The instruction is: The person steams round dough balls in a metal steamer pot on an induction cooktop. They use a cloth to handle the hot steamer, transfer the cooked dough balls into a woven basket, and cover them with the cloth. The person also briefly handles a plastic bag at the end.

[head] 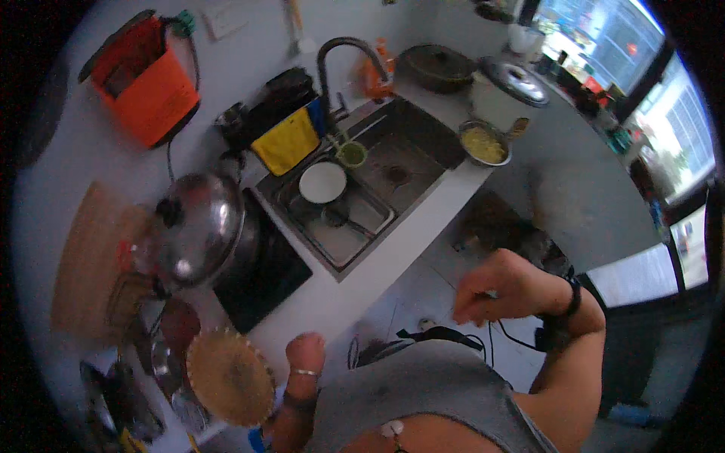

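My left hand (306, 352) is curled at the counter's front edge, beside a round woven tray (229, 376) with a scalloped rim. No held thing shows in it. My right hand (498, 287) is raised in front of my body above the floor, its fingers bent downward. Blur leaves it unclear whether something small is between the thumb and fingers. Ahead lies a double-basin sink (391, 153). A white bowl (323, 182) and a green strainer (352, 153) are at its left basin. A metal bowl of yellow food (484, 144) stands beyond the right basin.
A large lidded steel pot (198, 226) stands on the black cooktop (266, 283) at left. The curved faucet (348, 42) rises behind the sink. A lidded white pot (504, 90) and a dark covered pan (436, 65) stand at the back right. Cables (512, 337) hang near my right arm.
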Demonstrator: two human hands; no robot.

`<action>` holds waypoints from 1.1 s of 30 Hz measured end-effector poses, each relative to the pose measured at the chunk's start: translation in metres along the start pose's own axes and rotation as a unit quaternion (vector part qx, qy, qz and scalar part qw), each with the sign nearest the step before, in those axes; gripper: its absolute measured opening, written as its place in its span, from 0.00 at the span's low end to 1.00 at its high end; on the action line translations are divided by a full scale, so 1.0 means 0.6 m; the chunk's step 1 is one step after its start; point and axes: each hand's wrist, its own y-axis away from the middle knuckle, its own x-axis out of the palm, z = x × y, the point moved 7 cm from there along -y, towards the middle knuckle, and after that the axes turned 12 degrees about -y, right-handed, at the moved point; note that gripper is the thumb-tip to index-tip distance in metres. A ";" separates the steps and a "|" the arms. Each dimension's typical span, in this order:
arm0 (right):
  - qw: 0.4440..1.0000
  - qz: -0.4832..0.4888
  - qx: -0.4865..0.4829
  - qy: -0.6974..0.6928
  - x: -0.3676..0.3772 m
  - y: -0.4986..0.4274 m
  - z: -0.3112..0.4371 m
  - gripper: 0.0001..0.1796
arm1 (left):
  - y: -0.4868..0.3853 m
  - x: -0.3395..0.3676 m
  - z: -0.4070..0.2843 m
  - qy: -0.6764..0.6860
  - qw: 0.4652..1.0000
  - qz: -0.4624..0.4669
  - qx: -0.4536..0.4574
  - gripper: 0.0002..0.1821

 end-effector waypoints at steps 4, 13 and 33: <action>0.998 -0.019 0.039 -0.053 -0.049 0.084 -0.040 0.04 | -0.001 -0.105 -0.083 0.073 0.991 -0.109 -0.016 0.14; 0.982 0.133 -0.093 -0.100 -0.137 0.090 -0.121 0.17 | 0.146 -0.299 -0.227 0.079 0.927 -0.356 -0.092 0.14; 0.714 0.643 -0.264 0.081 0.224 0.056 -0.044 0.26 | 0.680 -0.218 -0.420 -0.039 0.789 -0.498 -0.359 0.15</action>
